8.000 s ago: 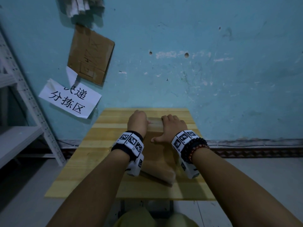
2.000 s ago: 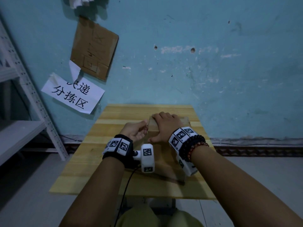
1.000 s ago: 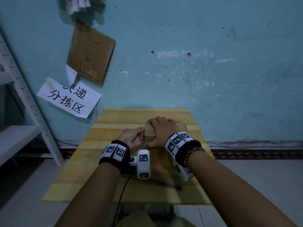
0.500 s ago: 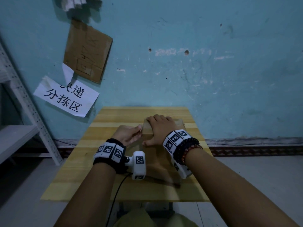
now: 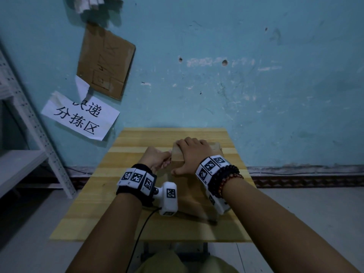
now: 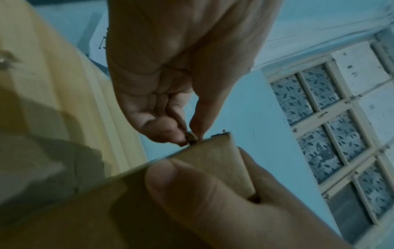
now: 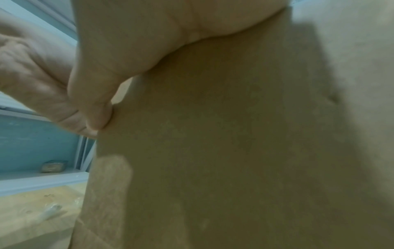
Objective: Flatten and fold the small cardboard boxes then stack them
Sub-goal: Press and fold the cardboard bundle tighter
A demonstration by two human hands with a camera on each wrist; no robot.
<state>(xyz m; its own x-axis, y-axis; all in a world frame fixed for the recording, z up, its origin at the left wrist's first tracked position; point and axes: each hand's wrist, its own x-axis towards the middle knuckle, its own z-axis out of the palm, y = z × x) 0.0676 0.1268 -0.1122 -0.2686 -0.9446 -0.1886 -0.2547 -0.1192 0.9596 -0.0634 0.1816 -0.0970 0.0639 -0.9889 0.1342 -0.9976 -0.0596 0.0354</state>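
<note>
A brown cardboard box (image 5: 177, 154) lies on the wooden table (image 5: 137, 138), its near part pressed low and its far end still raised. My right hand (image 5: 193, 152) grips that raised end, fingers over the top and thumb along the near side. The thumb (image 7: 95, 101) presses on the cardboard (image 7: 213, 134). My left hand (image 5: 167, 157) sits at the box's left end. Its thumb and forefinger (image 6: 193, 133) pinch a small brown tab (image 6: 190, 137) at the box's (image 6: 213, 160) corner; what the tab is I cannot tell.
The table stands against a blue wall (image 5: 256, 95) bearing a cardboard sheet (image 5: 106, 62) and a paper sign (image 5: 80, 117). A white metal shelf (image 5: 19, 164) stands at the left. A cable (image 5: 141, 229) hangs from my left wrist over the table's near edge.
Eight seconds ago both hands pressed on the box's top. The left hand has since dropped to the box's left end and pinches at its corner; the right hand has stayed on top.
</note>
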